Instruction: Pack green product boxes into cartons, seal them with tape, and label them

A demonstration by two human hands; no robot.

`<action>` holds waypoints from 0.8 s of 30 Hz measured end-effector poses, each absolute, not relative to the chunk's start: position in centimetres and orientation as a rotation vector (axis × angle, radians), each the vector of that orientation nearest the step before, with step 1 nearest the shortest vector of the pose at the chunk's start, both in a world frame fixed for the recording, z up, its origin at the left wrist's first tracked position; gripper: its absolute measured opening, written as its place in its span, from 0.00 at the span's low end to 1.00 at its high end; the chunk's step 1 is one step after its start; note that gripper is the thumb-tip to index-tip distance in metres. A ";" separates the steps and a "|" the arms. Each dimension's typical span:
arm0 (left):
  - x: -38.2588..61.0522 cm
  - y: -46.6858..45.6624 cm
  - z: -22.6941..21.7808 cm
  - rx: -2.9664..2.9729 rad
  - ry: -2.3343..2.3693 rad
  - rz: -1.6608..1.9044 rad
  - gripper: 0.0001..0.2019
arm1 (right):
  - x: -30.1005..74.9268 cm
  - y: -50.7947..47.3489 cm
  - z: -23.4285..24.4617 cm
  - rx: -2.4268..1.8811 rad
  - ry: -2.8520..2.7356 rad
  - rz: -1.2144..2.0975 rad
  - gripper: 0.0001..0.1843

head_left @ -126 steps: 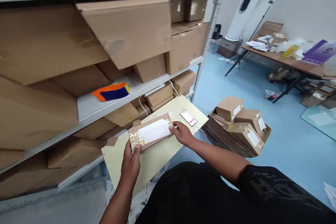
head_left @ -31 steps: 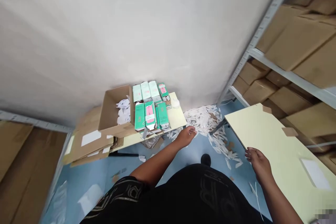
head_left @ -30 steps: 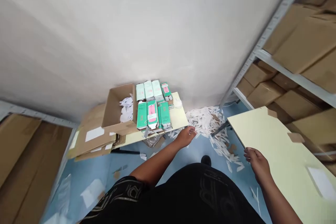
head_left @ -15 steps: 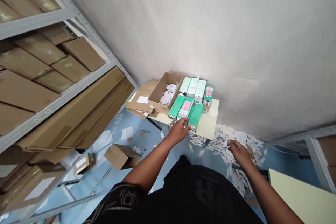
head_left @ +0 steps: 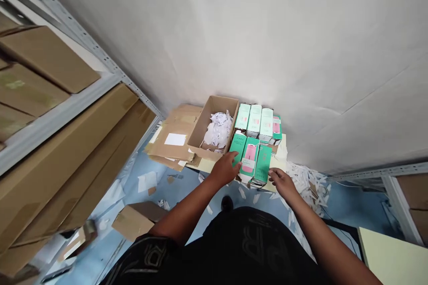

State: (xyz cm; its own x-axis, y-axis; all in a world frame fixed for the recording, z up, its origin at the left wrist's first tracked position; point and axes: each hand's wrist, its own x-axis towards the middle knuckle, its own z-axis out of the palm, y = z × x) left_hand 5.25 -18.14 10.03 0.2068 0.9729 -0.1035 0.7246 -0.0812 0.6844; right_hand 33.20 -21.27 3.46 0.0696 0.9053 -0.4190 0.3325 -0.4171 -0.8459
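Note:
My left hand (head_left: 226,170) is at the front left corner of a front row of green boxes, its thumb and fingers apart against the left green box (head_left: 237,144). In the middle of that row stands a green box with a pink panel (head_left: 249,159). My right hand (head_left: 282,182) has its slightly bent fingers at the right side of the right green box (head_left: 262,164). Neither hand is wrapped round a box. Behind are several pale green boxes (head_left: 254,118) and another green and pink box (head_left: 277,125).
An open carton (head_left: 195,136) with crumpled white paper (head_left: 219,129) stands left of the boxes, beside flattened cardboard (head_left: 163,138). Paper strips (head_left: 306,182) litter the blue floor. A shelf rack with cartons (head_left: 50,58) is at left, an open box (head_left: 133,221) on the floor.
My right hand has come in from the right to the side of the right green box. My left hand stays by the front row, now at its left corner. The view has shifted right.

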 end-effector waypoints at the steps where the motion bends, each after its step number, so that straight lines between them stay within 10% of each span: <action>1: 5.2 -17.6 10.0 1.864 1.535 0.474 0.23 | 31.9 -20.7 3.4 -1.807 -1.157 1.405 0.23; 24: 4.3 -16.2 9.9 1.586 1.323 0.668 0.25 | 25.8 -19.0 8.2 -1.289 -0.483 1.657 0.24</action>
